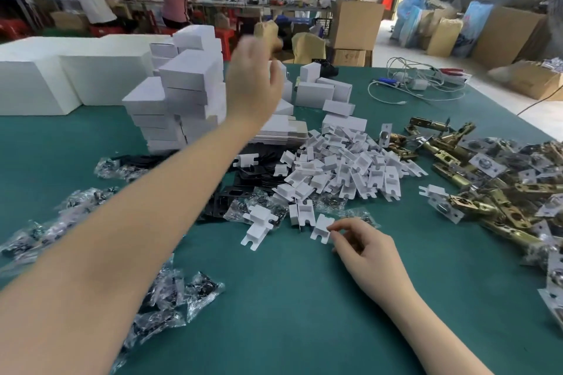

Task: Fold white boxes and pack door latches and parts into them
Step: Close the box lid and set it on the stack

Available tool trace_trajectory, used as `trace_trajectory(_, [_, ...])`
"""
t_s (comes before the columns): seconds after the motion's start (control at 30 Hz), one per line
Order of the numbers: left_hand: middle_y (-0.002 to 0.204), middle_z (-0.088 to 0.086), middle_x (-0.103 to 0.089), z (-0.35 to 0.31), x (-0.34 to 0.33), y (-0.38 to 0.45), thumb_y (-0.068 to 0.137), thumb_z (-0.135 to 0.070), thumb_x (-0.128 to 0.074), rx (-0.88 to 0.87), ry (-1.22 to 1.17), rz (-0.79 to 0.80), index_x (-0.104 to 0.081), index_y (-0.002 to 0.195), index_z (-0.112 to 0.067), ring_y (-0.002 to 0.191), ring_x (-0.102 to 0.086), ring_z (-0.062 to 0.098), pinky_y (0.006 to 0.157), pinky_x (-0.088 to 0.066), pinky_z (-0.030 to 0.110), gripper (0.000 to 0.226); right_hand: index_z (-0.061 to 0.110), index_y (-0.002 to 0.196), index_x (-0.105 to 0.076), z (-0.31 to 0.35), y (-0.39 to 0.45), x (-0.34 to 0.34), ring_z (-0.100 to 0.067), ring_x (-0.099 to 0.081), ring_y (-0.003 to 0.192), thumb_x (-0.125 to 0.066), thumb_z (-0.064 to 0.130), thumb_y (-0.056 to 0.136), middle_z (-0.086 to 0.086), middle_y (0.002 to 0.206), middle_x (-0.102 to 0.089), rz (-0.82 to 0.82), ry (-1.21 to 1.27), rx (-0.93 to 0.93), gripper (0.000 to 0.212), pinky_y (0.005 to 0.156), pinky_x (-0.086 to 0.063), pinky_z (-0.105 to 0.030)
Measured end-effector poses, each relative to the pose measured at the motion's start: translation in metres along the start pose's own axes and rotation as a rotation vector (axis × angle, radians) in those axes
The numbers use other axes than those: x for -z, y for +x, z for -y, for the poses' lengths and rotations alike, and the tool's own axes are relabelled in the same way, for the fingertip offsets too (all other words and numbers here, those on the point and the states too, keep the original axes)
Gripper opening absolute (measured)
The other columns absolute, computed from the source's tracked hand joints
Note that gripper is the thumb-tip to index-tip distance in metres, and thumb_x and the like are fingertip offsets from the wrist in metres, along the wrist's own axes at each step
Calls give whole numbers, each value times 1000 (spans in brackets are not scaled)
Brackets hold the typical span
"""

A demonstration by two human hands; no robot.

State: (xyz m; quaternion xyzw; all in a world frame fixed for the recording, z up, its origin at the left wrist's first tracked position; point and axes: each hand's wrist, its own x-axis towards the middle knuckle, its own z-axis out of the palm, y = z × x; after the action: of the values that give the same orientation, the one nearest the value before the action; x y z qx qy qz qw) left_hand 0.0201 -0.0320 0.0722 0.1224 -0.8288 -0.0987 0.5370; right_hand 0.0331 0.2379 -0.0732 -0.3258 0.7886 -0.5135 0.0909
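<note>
Your table (289, 313) is covered in green felt and crowded from left to right. At the far left sit big white blocks (39, 82), then a leaning stack of folded white boxes (185, 94) — smooth card, square-edged. More boxes (316, 91) lie loose behind your raised left hand (253, 82), which hovers in front of the stack with fingers loosely spread, holding nothing; it is motion-blurred. Your left forearm crosses the near left and hides part of the black plates (243, 173) and flat box blanks (283, 131) at the centre. To the right spreads a pile of brass-coloured latches (475, 192), long and metallic, some with pale tags. Between them heaps a mound of small white notched inserts (344, 161). Crinkly clear bags of dark parts (170, 298) lie scattered along the near left. A tangle of white cable (417, 82) lies at the far right. Your right hand (365, 250), near centre, pinches one insert (321, 228) by its edge between thumb and fingertips, at the near rim of the mound.
</note>
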Motion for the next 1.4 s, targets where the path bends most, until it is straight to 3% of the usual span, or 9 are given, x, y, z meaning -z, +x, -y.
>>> trace_trajectory(0.27, [157, 7, -28, 75, -61, -62, 100, -33, -38, 201, 534, 953, -26, 151, -17, 144, -22, 29, 111, -24, 46, 54, 38, 80, -64, -3, 4, -4, -7, -50, 56, -66, 24, 90, 10, 68, -63, -7, -37, 18, 17, 57, -42, -14])
trace_trajectory(0.4, [98, 9, -65, 76, -60, -65, 96, -14, -46, 65, 616, 703, -65, 104, -18, 95, -57, 31, 70, -36, 32, 21, 37, 81, -64, -3, 4, -4, -5, -47, 55, -65, 25, 90, 15, 64, -59, -4, -58, 32, 15, 55, -40, -14])
trace_trajectory(0.57, [66, -2, -46, 62, -45, -48, 85, 3, -49, -20, 774, 687, -67, 95, -17, 79, -60, 26, 67, -30, 30, 29, 36, 82, -64, -5, 5, -4, -4, -47, 55, -64, 24, 90, 19, 63, -57, -10, -67, 29, 14, 54, -39, -12])
trace_trajectory(0.73, [80, -8, -57, 6, -15, -35, 103, -21, -44, 466, -334, -4, -56, 94, -14, 70, -52, 8, 62, -37, 13, 16, 36, 85, -64, -6, 6, -2, -3, -47, 55, -64, 24, 91, 13, 70, -60, -18, -67, 22, 14, 55, -40, -12])
trace_trajectory(0.9, [110, 7, -66, -53, 13, -81, 100, -30, -49, 891, -915, 204, -57, 94, -28, 101, -64, 26, 84, -57, 54, 11, 41, 116, -49, -1, 6, 0, -5, -61, 58, -53, 26, 100, 4, 69, -68, -79, 68, -26, 22, 63, -50, -18])
trace_trajectory(1.07, [95, -4, -67, -77, 13, -154, 100, -31, -49, 975, -880, 280, -60, 91, -32, 85, -61, 19, 63, -53, 34, 14, 40, 121, -48, -1, 2, 7, -8, -63, 66, -46, 14, 100, 4, 77, -68, -301, 211, -93, 34, 58, -47, -16])
trace_trajectory(1.17, [99, -3, -66, -79, 6, -178, 101, -29, -47, 1046, -801, 267, -58, 97, -27, 92, -63, 22, 77, -52, 38, 12, 48, 113, -54, 3, -1, 5, -2, -64, 67, -45, 26, 103, 12, 87, -68, -344, 284, -71, 26, 62, -48, -17])
trace_trajectory(1.3, [102, -10, -67, -76, 6, -192, 102, -24, -49, 976, -797, 225, -61, 106, -24, 95, -63, 9, 78, -49, 16, 13, 40, 115, -62, 3, -2, 4, 0, -64, 96, -45, 33, 103, 19, 106, -69, -319, 282, -10, 22, 84, -50, -24])
trace_trajectory(1.4, [109, -3, -72, -73, 11, -197, 92, -18, -58, 877, -932, 325, -61, 119, -15, 100, -66, 12, 84, -53, 26, 27, 33, 132, -55, 1, -1, 2, 2, -63, 91, -65, 24, 92, 19, 109, -66, -195, 186, -8, 42, 78, -47, -12])
